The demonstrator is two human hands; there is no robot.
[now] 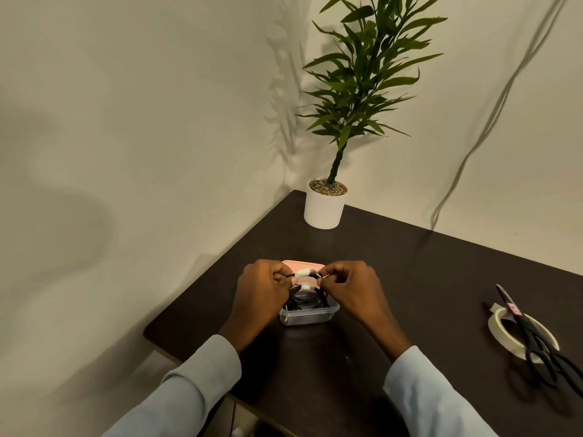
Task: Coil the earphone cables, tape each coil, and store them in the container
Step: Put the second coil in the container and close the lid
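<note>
Both hands pinch one taped black cable coil [305, 274] from either side, left hand [261, 290] and right hand [350, 290] with fingers curled tight, just above the clear container [310, 315] holding more coils.

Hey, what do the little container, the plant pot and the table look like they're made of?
Container: clear plastic, probably; the dark cable coils show through its wall. Pot: smooth matte white, ceramic or plastic, hard to say which. Table: dark brown with a slight sheen, likely laminate or wood veneer.
</note>
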